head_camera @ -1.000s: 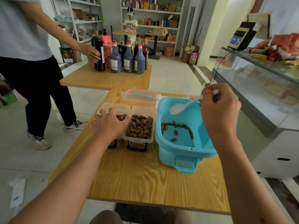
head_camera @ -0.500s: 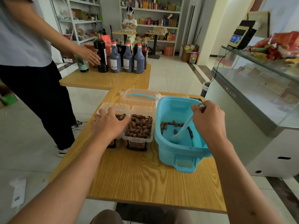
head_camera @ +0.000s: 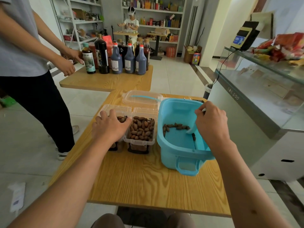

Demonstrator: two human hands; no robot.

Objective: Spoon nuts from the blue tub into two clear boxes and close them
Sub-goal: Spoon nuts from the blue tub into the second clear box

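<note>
Filling stage, nearly complete.
Right hand [head_camera: 211, 124] grips spoon [head_camera: 191, 130] in blue tub [head_camera: 179, 152]; left hand [head_camera: 109, 127] rests flat on left box [head_camera: 115, 146]; right box [head_camera: 140, 142] full, lids open.

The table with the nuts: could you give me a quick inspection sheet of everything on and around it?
Surface: wooden table.
Job's things: blue tub with few nuts; right clear box full, left clear box partly covered; both lids open.
Clutter: spare clear lid.
Grippers: left hand rests on left box; right hand holds white spoon in tub.
Cables: black cable by counter.
Surroundings: bottles, shelves, two people.
</note>
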